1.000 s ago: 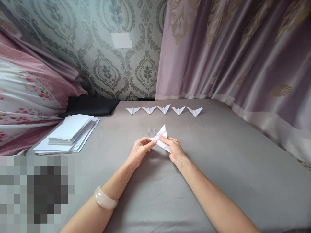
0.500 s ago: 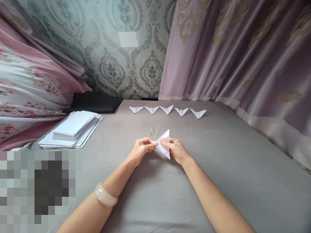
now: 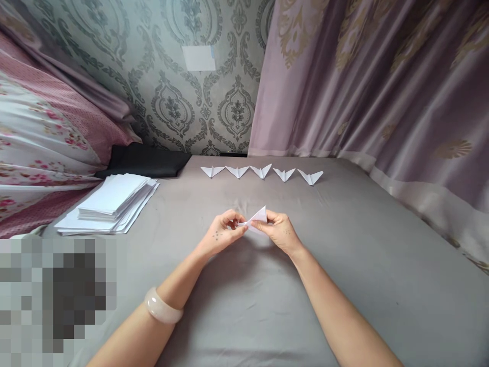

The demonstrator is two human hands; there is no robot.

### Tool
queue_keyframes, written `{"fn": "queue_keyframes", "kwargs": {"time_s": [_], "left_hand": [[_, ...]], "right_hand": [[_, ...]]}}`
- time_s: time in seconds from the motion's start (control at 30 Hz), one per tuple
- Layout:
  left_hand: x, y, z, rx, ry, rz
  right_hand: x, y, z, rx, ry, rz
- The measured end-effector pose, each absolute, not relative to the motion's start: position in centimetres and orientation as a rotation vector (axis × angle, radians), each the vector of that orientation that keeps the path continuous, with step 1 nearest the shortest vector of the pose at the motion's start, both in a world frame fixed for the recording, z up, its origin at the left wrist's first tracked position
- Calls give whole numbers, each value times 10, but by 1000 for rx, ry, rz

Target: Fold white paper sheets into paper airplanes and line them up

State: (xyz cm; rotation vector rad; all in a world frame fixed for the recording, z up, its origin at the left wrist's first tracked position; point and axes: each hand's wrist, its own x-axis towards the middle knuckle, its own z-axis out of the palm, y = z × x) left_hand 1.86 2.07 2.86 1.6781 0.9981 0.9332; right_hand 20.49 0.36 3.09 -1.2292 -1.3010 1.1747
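Observation:
Both hands hold one small folded white paper plane (image 3: 259,216) above the middle of the grey cloth. My left hand (image 3: 224,230) pinches its narrow left end between thumb and fingers. On the wider right part, my right hand (image 3: 281,230) is closed with the thumb on the near face and the fingers behind. One wing points up and away; the lower part is mostly hidden by the right thumb and fingers. A pale bangle (image 3: 163,307) sits on my left forearm.
Several finished paper planes (image 3: 261,172) stand in a row toward the far edge of the grey cloth surface (image 3: 367,255). Stacked white paper (image 3: 110,199) lies at the left, with a folded black cloth (image 3: 148,160) behind it. Curtains (image 3: 305,76) hang along the right.
The paper plane has tilted in my hands, so its lower wing no longer shows flat toward me. My right hand has turned, showing more of its back. The view has shifted slightly.

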Motion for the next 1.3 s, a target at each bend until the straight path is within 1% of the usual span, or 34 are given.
{"fn": "queue_keyframes", "kwargs": {"time_s": [0.07,0.17,0.3,0.37,0.43,0.53,0.7,0.8,0.9,1.03,1.1,1.2,1.3], "left_hand": [[18,21,27,1865,1018,1008],[17,23,22,2185,1044,1077],[13,29,10,2633,1102,988],[13,32,4,2784,1130,884],[14,34,0,2855,1128,773],[15,33,0,2864,1082,585],[9,21,10,2757,1038,393],[6,16,14,2680,1037,398],[6,22,12,2507,1092,500],[7,36,5,2162,1167,570],[6,39,3,2067,1197,572],[5,40,3,2021,1208,571],[4,39,3,1959,1204,595]], "right_hand": [[208,4,30,-1192,-1495,950],[212,4,27,-1118,-1812,525],[215,5,21,-1065,-2199,-34],[215,7,17,-1056,-2299,-196],[214,8,13,-1072,-2374,-265],[214,7,10,-1131,-2492,-191],[218,-4,22,-1262,-2609,221],[220,-8,29,-1349,-2542,386],[221,-7,31,-1378,-2453,520],[218,-7,28,-1415,-2363,592],[217,-5,25,-1451,-2245,625],[216,2,18,-1610,-1843,657],[217,10,11,-1716,-1524,824]]}}
